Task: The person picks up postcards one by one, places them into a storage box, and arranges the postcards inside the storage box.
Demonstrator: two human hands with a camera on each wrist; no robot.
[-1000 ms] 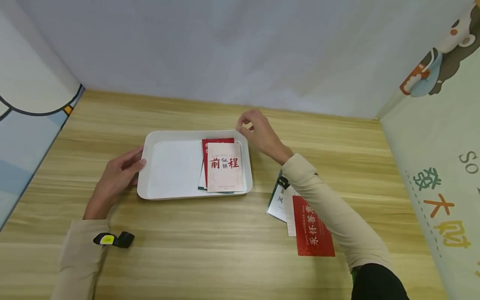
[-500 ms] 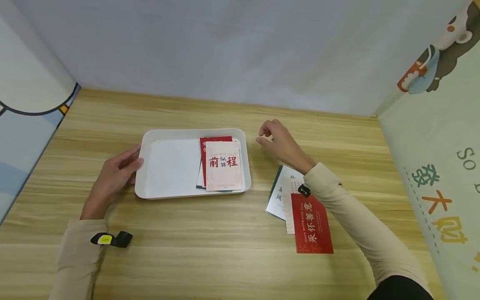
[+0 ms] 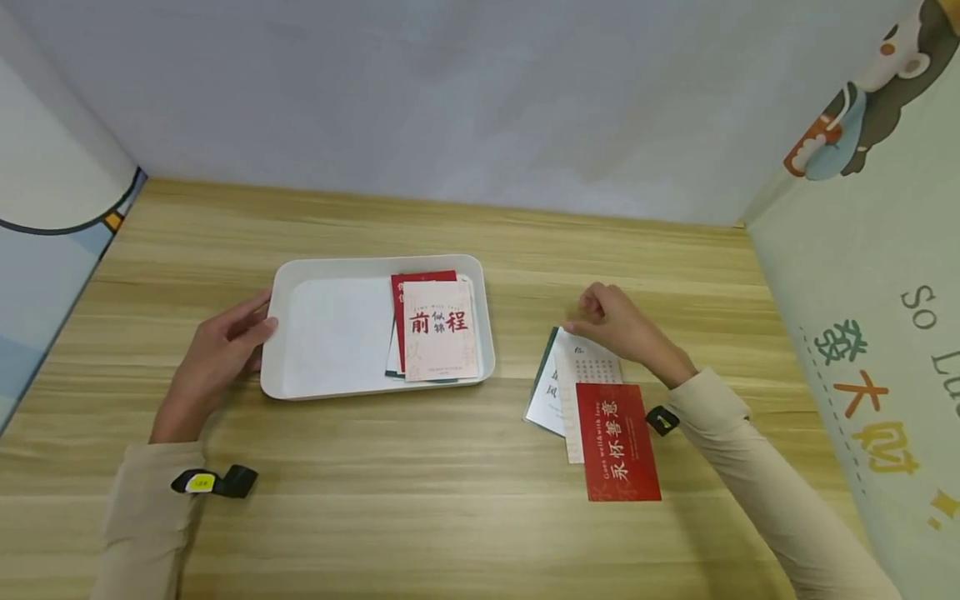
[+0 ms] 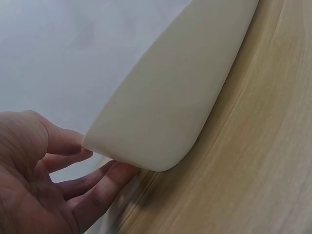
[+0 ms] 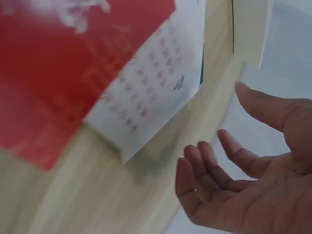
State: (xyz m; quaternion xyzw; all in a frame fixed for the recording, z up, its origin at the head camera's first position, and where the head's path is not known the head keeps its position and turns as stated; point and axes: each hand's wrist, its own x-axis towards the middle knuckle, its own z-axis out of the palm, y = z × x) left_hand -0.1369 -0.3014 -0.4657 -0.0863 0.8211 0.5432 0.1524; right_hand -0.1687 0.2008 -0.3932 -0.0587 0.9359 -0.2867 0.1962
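A white tray [image 3: 315, 333] sits left of the table's middle. My left hand [image 3: 225, 337] holds its left end; in the left wrist view the thumb is at the rim while fingertips [image 4: 122, 170] touch the outer side lower down. Overlapping cards lie in the tray's right part, a pale pink card [image 3: 441, 350] over a red card [image 3: 399, 312]. To the right, my right hand [image 3: 618, 321] hovers with loosely bent fingers and holds nothing. Just beneath it lie a red card [image 3: 630, 450], a pale card with columns of print [image 3: 572, 417] and a white card with a green edge [image 3: 546, 400].
The wood-grain table [image 3: 420, 483] meets a pale backdrop [image 3: 450, 108] at its far edge. A printed panel [image 3: 885, 292] with a cartoon figure and lettering rises on the right, and another printed panel [image 3: 52, 275] stands on the left.
My right hand has moved from the tray's right rim, rightward and toward me, to above the loose cards. My left hand stays at the tray, and the cards in it look unchanged.
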